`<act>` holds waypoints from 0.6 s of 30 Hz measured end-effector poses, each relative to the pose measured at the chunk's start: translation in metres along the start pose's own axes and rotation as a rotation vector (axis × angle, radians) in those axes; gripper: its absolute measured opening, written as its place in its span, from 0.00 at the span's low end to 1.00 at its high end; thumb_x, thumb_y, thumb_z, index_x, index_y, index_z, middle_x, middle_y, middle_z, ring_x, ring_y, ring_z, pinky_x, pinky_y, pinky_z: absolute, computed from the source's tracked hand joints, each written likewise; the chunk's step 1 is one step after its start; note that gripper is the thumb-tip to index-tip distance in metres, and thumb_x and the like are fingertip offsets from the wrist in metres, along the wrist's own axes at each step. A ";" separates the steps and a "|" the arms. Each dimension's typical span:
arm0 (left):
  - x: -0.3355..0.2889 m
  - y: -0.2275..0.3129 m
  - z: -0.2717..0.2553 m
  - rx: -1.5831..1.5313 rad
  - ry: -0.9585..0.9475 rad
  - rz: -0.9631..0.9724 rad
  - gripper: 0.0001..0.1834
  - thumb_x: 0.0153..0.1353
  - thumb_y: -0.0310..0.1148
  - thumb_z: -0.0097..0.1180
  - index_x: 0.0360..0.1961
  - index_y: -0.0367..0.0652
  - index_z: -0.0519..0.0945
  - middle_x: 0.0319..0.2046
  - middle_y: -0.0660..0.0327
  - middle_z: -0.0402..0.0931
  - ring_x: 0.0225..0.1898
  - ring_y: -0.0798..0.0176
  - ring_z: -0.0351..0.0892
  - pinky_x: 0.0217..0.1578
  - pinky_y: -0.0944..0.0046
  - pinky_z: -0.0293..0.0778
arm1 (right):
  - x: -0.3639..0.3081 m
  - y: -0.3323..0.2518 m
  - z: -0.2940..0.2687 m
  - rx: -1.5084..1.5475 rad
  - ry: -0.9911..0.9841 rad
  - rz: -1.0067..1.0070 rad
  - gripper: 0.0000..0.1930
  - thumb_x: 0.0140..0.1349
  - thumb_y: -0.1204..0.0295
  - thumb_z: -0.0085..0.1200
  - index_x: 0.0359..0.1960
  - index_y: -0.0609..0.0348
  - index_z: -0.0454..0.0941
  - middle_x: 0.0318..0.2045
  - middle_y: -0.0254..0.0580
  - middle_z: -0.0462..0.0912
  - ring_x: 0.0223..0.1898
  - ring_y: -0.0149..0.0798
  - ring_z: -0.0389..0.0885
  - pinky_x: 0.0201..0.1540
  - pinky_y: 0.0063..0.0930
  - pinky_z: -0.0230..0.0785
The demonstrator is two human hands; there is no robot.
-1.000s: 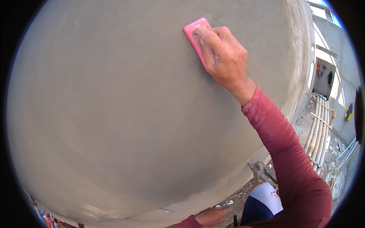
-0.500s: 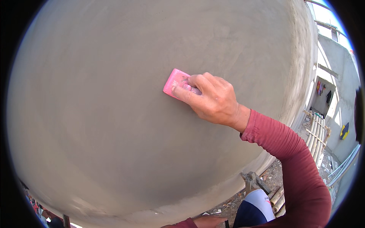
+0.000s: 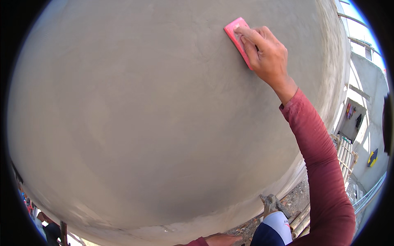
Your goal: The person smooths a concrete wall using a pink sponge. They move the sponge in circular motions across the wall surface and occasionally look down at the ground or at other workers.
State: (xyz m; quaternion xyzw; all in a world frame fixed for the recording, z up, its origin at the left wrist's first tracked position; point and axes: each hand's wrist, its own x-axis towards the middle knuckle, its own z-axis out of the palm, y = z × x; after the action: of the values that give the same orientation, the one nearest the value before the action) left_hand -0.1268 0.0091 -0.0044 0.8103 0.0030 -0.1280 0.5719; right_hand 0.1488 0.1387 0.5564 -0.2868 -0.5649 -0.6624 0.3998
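My right hand (image 3: pixel 269 53) is closed around the grip of a pink plastering float (image 3: pixel 240 35), a flat rectangular one. The float rests against a broad grey plastered wall (image 3: pixel 143 123), in its upper right part. It stands tilted, with its long side running from upper left to lower right. A long maroon sleeve covers my right arm. My left hand (image 3: pixel 223 239) shows only in part at the lower edge, beside the foot of the wall; its fingers are too hidden to read.
Bamboo poles (image 3: pixel 301 221) lie on rubble-strewn ground at lower right, near my knee (image 3: pixel 273 229). A bamboo rack (image 3: pixel 344 158) stands farther right, before another grey wall (image 3: pixel 365 135) with an opening. Another person (image 3: pixel 51 231) is partly visible at lower left.
My right hand has moved the pink float up and to the right across the plaster, turning it steeper. My right arm has straightened. The view has shifted slightly.
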 end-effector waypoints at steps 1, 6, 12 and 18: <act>-0.005 -0.001 0.001 -0.006 0.012 -0.012 0.28 0.82 0.40 0.50 0.77 0.38 0.70 0.67 0.44 0.79 0.63 0.47 0.81 0.65 0.53 0.77 | 0.017 -0.001 -0.002 -0.014 0.022 0.090 0.12 0.66 0.72 0.67 0.48 0.36 0.88 0.31 0.31 0.79 0.29 0.35 0.81 0.24 0.33 0.74; -0.016 -0.004 0.004 -0.016 0.045 -0.028 0.29 0.82 0.40 0.50 0.77 0.38 0.70 0.67 0.44 0.79 0.63 0.46 0.81 0.65 0.52 0.77 | -0.009 -0.115 0.010 0.191 -0.051 -0.213 0.10 0.65 0.73 0.66 0.44 0.38 0.86 0.32 0.31 0.79 0.28 0.36 0.79 0.26 0.32 0.74; -0.016 -0.003 0.006 0.000 -0.003 -0.035 0.29 0.82 0.40 0.50 0.78 0.39 0.69 0.67 0.44 0.79 0.64 0.46 0.81 0.66 0.52 0.76 | -0.089 0.023 -0.041 0.000 -0.022 0.270 0.17 0.61 0.77 0.68 0.49 0.39 0.89 0.37 0.30 0.84 0.30 0.35 0.81 0.26 0.30 0.73; -0.036 -0.001 -0.007 0.006 0.029 -0.096 0.29 0.82 0.40 0.50 0.78 0.39 0.69 0.67 0.43 0.79 0.64 0.45 0.81 0.66 0.51 0.76 | -0.099 -0.125 -0.021 0.195 -0.071 0.143 0.18 0.62 0.78 0.66 0.50 0.38 0.90 0.34 0.33 0.80 0.30 0.35 0.81 0.26 0.30 0.74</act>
State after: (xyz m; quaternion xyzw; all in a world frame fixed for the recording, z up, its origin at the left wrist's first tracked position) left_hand -0.1604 0.0214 0.0042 0.8127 0.0498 -0.1433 0.5626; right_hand 0.0948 0.1441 0.4050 -0.3096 -0.6185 -0.5635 0.4516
